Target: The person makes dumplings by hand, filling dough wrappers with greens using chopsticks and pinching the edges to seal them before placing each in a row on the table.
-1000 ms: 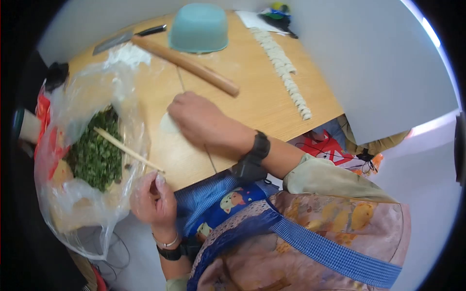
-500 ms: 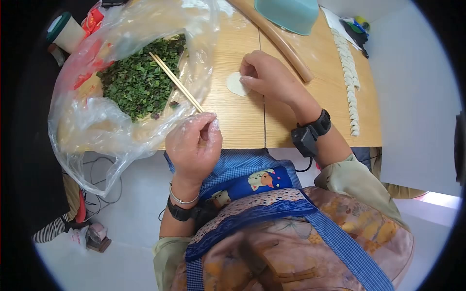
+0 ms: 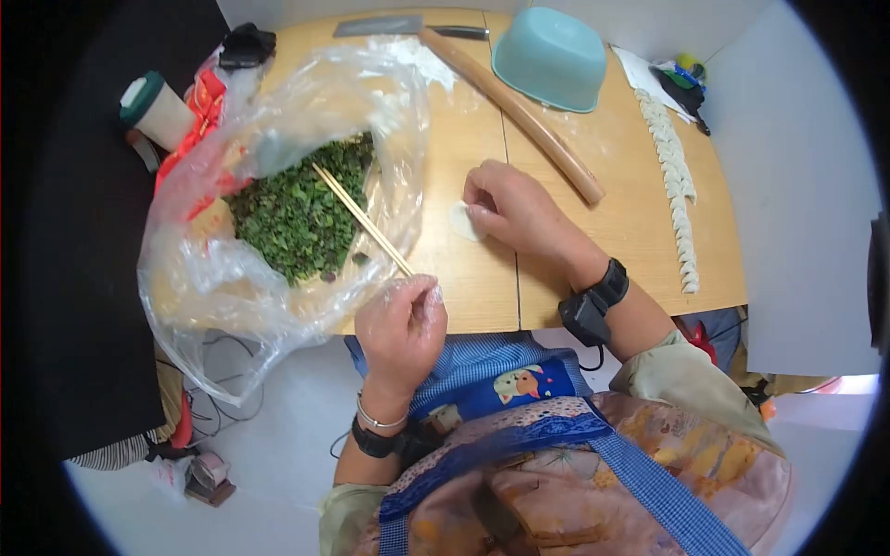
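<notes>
My left hand (image 3: pixel 400 326), dusted with flour, is closed beside the lower ends of a pair of wooden chopsticks (image 3: pixel 360 216). Their upper ends rest on chopped green filling (image 3: pixel 297 218) inside a spread clear plastic bag (image 3: pixel 222 320). To the right, my right hand (image 3: pixel 519 208) pinches the edge of a thin round dough wrapper (image 3: pixel 463 222) at the tabletop. The fingertips of my right hand are partly hidden behind the hand.
A rolling pin (image 3: pixel 519 116) lies diagonally beyond my right hand, near an upturned teal basin (image 3: pixel 552 60). Behind are a cleaver (image 3: pixel 380 26) and flour (image 3: pixel 417 57). Folded dumplings (image 3: pixel 669 167) line the right side. A cup (image 3: pixel 162 111) stands far left.
The camera view has shifted, so the table and its items appear lower in the picture and the cleaver has come into view. Both hands keep nearly the same pose, with the wrapper still in my right hand.
</notes>
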Demonstrator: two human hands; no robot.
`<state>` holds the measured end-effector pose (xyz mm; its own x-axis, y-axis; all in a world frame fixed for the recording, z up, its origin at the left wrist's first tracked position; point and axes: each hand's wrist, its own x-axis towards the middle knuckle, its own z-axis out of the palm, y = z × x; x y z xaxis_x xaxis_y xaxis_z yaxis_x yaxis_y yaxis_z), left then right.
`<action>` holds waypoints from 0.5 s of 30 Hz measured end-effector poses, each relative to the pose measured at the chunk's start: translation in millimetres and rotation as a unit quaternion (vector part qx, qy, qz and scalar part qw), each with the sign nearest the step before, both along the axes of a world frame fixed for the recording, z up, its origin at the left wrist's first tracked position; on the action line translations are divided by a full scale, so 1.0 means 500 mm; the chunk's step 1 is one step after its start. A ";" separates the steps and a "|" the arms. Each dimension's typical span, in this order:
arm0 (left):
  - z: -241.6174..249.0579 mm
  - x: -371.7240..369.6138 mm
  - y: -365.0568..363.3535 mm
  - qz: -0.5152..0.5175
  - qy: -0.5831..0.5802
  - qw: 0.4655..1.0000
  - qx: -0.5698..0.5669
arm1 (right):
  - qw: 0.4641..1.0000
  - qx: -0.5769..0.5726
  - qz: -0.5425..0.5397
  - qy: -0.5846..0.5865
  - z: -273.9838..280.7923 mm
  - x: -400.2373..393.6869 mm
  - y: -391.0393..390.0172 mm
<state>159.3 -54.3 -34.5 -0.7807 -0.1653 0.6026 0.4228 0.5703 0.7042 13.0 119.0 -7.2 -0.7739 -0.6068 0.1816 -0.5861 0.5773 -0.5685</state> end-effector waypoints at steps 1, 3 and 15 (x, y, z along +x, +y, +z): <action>0.003 -0.003 0.003 0.003 0.006 1.000 0.006 | 1.000 -0.011 -0.006 -0.016 0.004 0.001 -0.001; 0.005 0.001 0.001 -0.002 -0.010 1.000 0.006 | 0.990 -0.089 -0.021 -0.106 0.010 0.008 0.000; 0.038 -0.023 -0.005 -0.069 -0.152 0.943 0.288 | 0.895 -0.253 0.182 -0.319 0.056 0.059 -0.067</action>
<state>147.7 -56.9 -15.3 -0.9410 -0.2813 0.1882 0.1931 0.0106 0.9811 42.6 85.6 20.9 -0.5858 -0.8048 0.0953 -0.1455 -0.0112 -0.9893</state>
